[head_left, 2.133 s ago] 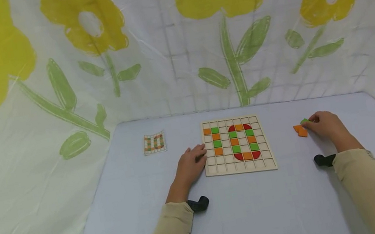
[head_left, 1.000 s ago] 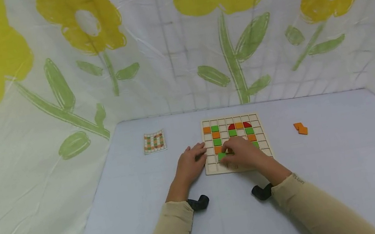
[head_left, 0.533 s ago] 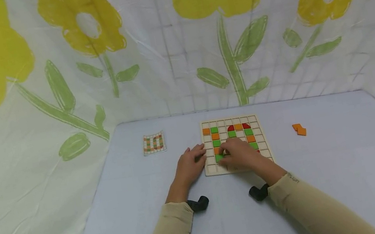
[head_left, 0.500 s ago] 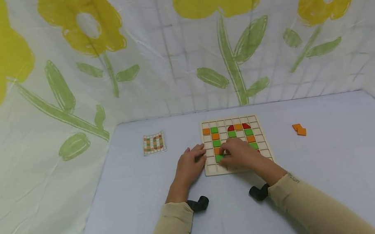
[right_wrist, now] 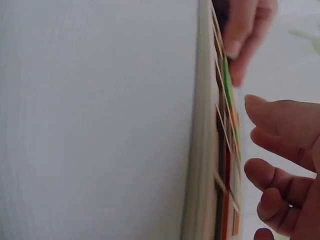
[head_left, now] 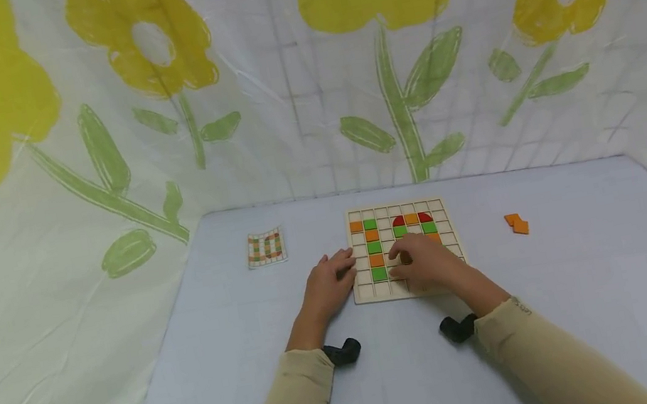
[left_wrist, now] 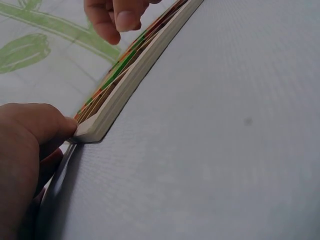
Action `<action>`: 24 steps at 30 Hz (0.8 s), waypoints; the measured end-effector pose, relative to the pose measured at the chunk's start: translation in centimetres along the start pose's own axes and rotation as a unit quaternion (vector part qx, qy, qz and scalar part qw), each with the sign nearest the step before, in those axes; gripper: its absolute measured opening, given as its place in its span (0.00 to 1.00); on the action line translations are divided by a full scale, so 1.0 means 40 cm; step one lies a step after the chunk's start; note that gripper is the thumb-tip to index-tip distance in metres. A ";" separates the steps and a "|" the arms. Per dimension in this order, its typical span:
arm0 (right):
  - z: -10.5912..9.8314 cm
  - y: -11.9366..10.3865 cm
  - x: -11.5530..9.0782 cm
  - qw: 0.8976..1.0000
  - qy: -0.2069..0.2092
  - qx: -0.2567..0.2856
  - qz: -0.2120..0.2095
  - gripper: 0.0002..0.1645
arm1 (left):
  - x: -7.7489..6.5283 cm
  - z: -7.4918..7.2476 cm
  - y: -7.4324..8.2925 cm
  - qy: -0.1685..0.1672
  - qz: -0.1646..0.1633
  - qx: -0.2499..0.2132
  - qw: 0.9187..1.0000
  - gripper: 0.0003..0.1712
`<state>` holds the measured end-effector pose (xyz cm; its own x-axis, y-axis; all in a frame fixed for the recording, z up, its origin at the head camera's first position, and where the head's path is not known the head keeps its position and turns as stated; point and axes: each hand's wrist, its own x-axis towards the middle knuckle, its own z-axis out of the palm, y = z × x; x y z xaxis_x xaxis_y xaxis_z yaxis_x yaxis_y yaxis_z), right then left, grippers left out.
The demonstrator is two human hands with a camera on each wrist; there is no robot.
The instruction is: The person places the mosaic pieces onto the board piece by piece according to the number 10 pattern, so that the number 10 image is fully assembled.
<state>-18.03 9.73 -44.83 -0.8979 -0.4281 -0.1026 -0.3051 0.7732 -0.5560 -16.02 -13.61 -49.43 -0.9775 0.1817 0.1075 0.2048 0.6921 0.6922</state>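
A square wooden grid board [head_left: 367, 291] lies on the table, with coloured tiles set in its cells. On its left part an orange tile [head_left: 356, 226] sits beside a column of alternating green and orange tiles, with a green tile [head_left: 379, 274] at the bottom. Red, orange and green tiles form a ring on the right, its lower part covered by my right hand [head_left: 428, 261]. That hand hovers over the board, thumb and fingers apart, holding nothing. My left hand [head_left: 328, 288] rests at the left edge, its thumb [left_wrist: 60, 127] touching the rim.
Two orange tiles [head_left: 520, 226] lie overlapping to the right of the board. A small pattern card [head_left: 265, 248] with a coloured grid lies at the left. Behind the table hangs a white cloth [head_left: 278, 130] with painted yellow flowers.
My right hand took a green tile from the right-hand pile, set it at the bottom of the left column, let go and drew slightly right. The left hand stays put.
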 end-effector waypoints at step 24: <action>-0.278 0.387 -0.173 0.976 0.115 0.052 0.177 0.37 | -0.001 0.001 0.007 0.013 0.014 0.003 1.000 0.18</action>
<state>-20.07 29.84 -43.54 -0.9923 -0.0164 -0.1230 0.0614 0.7967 -0.6013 -15.94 -13.41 -49.28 -0.9722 0.1837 0.1450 0.2326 0.6908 0.6846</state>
